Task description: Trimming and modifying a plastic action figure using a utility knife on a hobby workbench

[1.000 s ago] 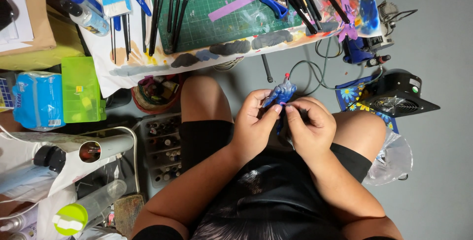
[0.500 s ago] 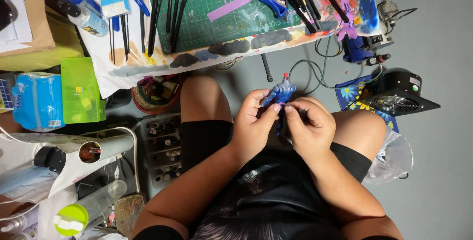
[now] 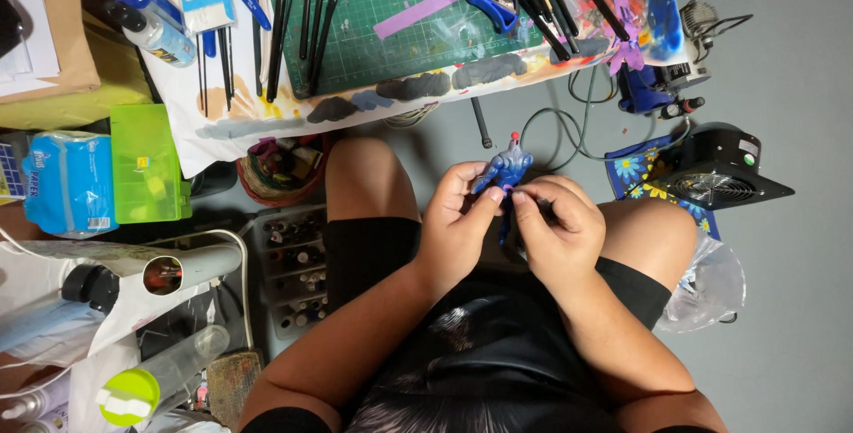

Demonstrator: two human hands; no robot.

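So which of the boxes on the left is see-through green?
The green plastic box, lying beside the blue wipes pack. The compartment tray of small bottles further right is grey, not green.

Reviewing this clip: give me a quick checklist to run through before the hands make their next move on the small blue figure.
1. Blue figure held by both hands: ok, left hand and right hand both pinch it.
2. Figure clear of the table edge: ok, it is held over the lap.
3. Right fingers on the figure's lower part: ok.
4. What the right hand pinches besides the figure: cannot tell, hidden.
5. Black brushes within reach on the green cutting mat: ok.
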